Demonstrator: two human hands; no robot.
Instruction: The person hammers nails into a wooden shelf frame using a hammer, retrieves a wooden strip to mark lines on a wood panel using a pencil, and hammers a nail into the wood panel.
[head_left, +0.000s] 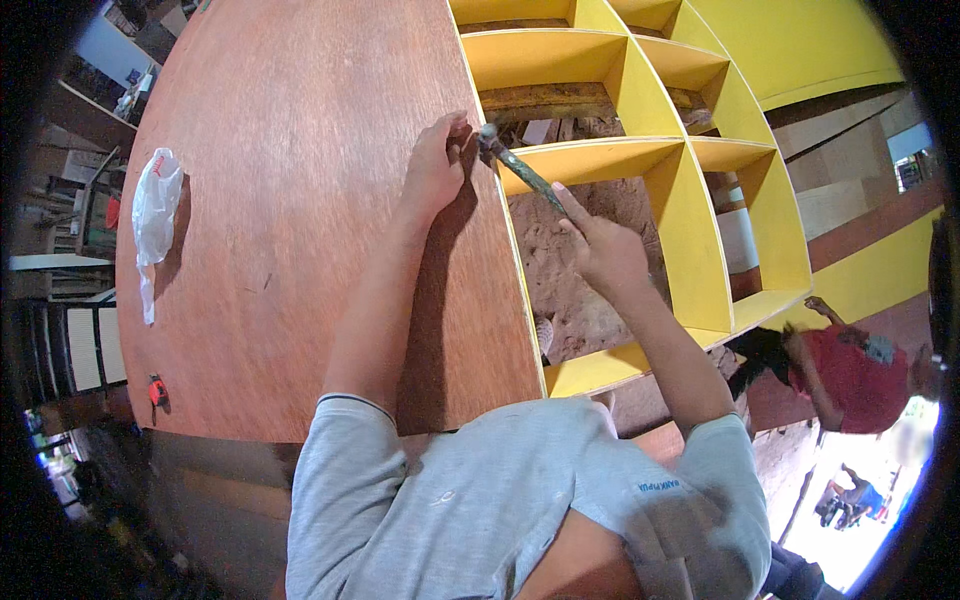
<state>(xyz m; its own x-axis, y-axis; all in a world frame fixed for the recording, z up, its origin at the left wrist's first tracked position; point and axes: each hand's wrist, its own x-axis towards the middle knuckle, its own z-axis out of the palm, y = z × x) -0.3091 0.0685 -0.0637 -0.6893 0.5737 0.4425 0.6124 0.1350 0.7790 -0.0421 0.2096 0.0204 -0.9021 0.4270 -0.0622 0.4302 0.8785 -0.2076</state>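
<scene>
My right hand (610, 258) is closed around the handle of a hammer (532, 180), with the thumb laid along it. The hammer's head is at the edge of a reddish-brown plywood sheet (300, 220), close to the fingertips of my left hand (438, 165). That left hand rests at the same edge with its fingers bent together; whatever they pinch, if anything, is too small to make out. Right of the sheet is a yellow wooden frame (705, 240) divided into several open compartments, and the sheet's edge runs along it.
A crumpled white plastic bag (158, 215) lies on the left of the sheet. Near the sheet's lower left corner is a small red and black tool (157, 391). A person in a red shirt (850, 375) is at the right, beyond the frame. Brown ground shows through the compartments.
</scene>
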